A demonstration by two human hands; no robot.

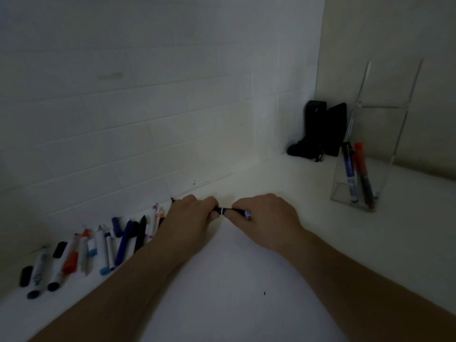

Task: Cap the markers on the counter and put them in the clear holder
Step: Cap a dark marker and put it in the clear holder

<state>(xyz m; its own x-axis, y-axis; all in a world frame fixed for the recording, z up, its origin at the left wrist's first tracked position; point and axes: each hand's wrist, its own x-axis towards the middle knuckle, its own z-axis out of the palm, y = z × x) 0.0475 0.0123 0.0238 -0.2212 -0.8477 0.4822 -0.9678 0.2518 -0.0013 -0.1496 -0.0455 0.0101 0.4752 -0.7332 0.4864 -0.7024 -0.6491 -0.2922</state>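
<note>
A dark marker (230,211) with a white band is held level just above the white counter (246,280), near the middle of the scene. Its left end is gripped by the fingers of the left hand (190,215), and its right end is gripped by the right hand (266,215), a patterned tip showing between the right fingers. Whether a cap is already seated cannot be told, since most of the barrel is covered by the fingers.

To the left, a loose row of markers and caps (98,248) is laid along the foot of the wall, running from the near left corner toward the left hand. Blue, black, white and orange pieces can be made out, but which are capped is hard to judge in the dim light. The far end of the row is hidden behind the left hand.

To the right, well apart from the hands, a clear holder (382,134) is stood against the right wall. Two markers are leaned inside it, a blue marker (349,169) and a red marker (362,174).

A black object (318,129) is set in the far corner; its nature cannot be made out.

The far wall is faced with white tiles (123,107), and the right wall is plain and pale. The whole scene is dimly lit. Both forearms are cut off by the lower edge.
</note>
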